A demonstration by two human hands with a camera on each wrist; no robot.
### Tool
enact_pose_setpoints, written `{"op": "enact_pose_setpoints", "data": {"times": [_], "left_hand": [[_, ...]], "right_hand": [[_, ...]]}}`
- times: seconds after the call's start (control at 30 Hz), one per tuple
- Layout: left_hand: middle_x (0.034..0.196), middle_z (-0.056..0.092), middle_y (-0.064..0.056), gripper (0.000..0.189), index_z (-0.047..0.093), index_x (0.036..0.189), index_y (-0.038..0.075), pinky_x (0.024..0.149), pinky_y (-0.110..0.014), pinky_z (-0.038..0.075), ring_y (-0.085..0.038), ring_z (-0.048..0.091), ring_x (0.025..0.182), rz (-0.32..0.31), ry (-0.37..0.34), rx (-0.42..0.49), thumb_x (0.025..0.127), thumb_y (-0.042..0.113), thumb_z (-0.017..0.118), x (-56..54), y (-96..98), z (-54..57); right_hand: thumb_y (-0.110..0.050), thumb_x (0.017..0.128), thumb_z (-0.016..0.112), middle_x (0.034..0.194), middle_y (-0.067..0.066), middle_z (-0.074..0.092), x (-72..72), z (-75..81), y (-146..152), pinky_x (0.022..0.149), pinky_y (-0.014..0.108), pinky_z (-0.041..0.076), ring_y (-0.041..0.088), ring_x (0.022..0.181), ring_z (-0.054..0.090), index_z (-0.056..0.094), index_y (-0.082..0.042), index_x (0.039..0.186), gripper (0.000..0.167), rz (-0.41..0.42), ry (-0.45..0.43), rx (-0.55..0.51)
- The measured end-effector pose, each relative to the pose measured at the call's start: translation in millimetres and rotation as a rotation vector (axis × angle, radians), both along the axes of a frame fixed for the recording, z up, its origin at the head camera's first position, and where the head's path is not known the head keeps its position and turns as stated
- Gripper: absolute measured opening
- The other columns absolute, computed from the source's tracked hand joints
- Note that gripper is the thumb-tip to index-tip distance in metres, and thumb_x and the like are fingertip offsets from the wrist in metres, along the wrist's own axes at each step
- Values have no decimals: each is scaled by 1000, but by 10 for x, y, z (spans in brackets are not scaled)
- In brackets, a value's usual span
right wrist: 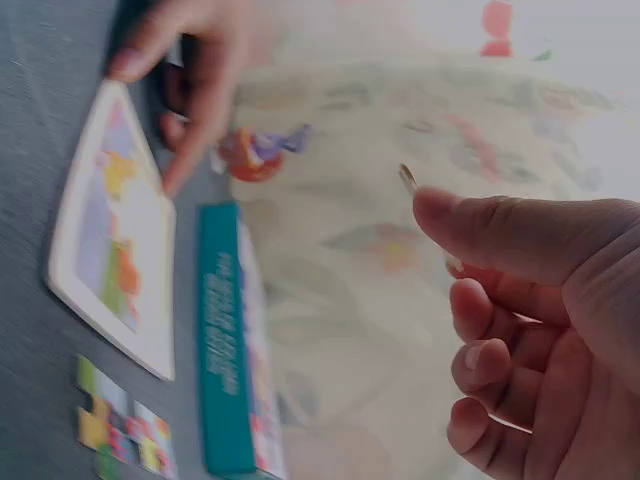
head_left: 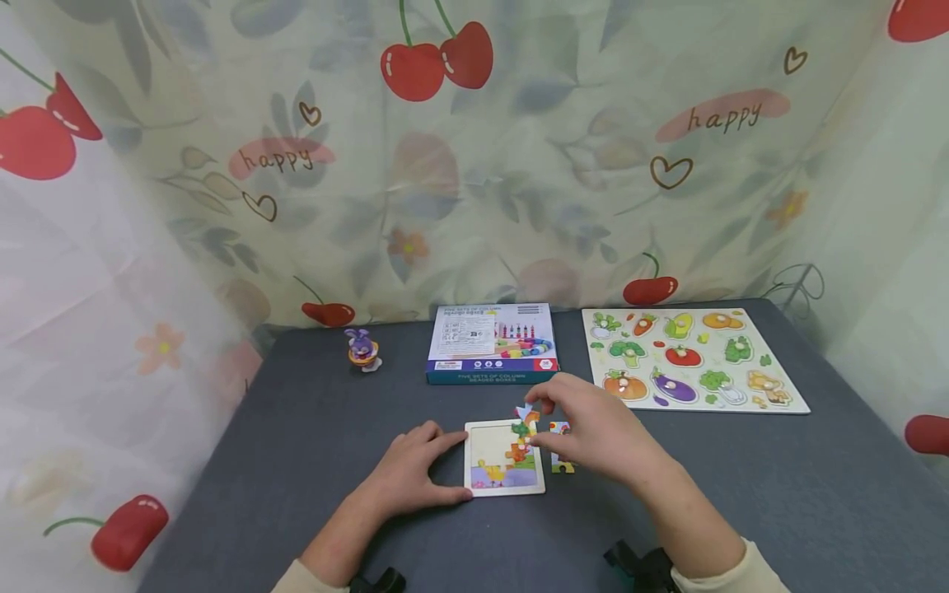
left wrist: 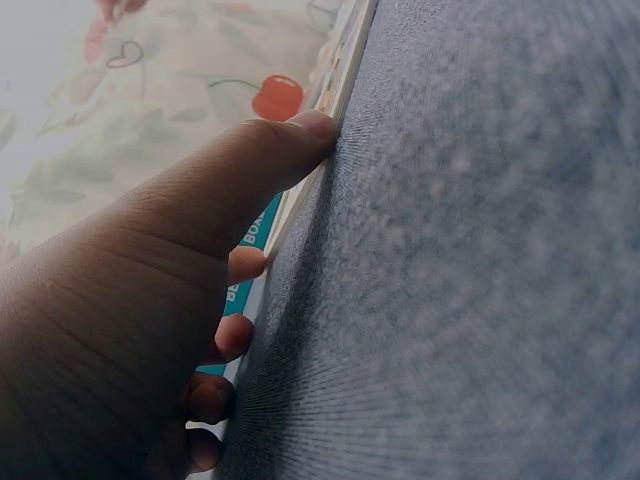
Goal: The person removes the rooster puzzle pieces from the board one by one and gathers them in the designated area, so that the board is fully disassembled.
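Note:
A small square jigsaw tray (head_left: 469,461) with a white frame lies in front of me, pieces filling its lower part and right side. My left hand (head_left: 406,473) rests at its left edge, thumb by the near corner and index finger extended along the frame. Above the tray's far right corner, my right hand (head_left: 600,432) pinches a small jigsaw piece (right wrist: 407,178) between thumb and index finger. In the right wrist view this piece appears nearly edge-on, so its picture is hidden there. Loose jigsaw pieces (head_left: 561,463) lie right of the tray, partly behind the right hand.
Behind the tray lies a flat box (head_left: 489,377) with a teal side. A vegetable puzzle board (head_left: 697,362) lies at the back right, and a small purple rabbit figure (head_left: 362,350) stands at the back left. A printed curtain (head_left: 474,206) hangs behind the dark table (head_left: 311,445).

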State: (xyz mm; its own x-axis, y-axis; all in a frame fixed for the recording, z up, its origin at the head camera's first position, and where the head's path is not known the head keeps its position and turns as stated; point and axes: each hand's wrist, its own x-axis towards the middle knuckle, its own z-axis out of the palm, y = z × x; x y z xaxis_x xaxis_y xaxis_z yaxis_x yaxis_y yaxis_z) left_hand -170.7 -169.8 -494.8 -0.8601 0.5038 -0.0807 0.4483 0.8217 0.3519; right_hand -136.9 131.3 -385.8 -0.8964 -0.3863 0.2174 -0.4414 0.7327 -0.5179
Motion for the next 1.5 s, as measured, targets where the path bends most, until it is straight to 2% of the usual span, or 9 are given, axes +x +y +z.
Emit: {"op": "enact_pose_setpoints", "data": {"times": [0.27,0.5,0.67,0.87,1.17,1.33,1.5], "left_hand": [[103,45,7,92,54,150,33,77,-36,35,-12,44,89,-1,-7,11,75,85,64,4,9,-8],[103,46,7,93,53,151,34,77,-36,36,-12,45,89,7,-15,2,75,86,63,6,9,-5],[102,45,7,93,53,151,34,77,-36,35,-12,44,89,11,-9,-6,75,87,63,2,1,0],[102,46,7,94,53,150,33,77,-36,35,-12,44,90,15,-2,-10,74,88,62,-8,1,-16],[102,46,7,93,54,150,32,77,-36,35,-12,44,89,8,-4,-5,75,86,63,-10,5,-4],[101,46,7,93,54,150,32,76,-36,35,-12,44,89,11,-7,-2,75,86,63,-5,11,1],[101,46,7,93,54,150,32,76,-36,35,-12,44,88,14,-9,-3,75,86,63,2,17,8]], "right_hand": [[-20,81,90,91,-8,55,56,208,376,62,29,42,13,71,47,70,-15,116,41,-6,-35,-53],[-21,82,88,88,-1,54,15,231,699,60,30,44,18,67,48,67,-13,116,41,-20,-214,-111],[-21,82,88,85,2,53,-107,109,851,61,31,44,22,70,49,66,-13,114,40,9,-325,-125],[-16,80,89,79,3,52,-280,-180,932,62,31,42,21,71,49,67,-11,112,40,18,-434,-114],[-10,77,90,75,5,51,-401,-511,931,63,34,36,21,69,48,68,-11,108,38,-8,-604,-66],[-8,75,91,76,7,50,-427,-610,877,64,35,35,22,70,48,68,-12,106,39,-31,-657,-28],[-6,74,91,78,8,50,-418,-613,832,66,36,35,22,72,48,66,-12,106,42,-60,-657,9]]}}
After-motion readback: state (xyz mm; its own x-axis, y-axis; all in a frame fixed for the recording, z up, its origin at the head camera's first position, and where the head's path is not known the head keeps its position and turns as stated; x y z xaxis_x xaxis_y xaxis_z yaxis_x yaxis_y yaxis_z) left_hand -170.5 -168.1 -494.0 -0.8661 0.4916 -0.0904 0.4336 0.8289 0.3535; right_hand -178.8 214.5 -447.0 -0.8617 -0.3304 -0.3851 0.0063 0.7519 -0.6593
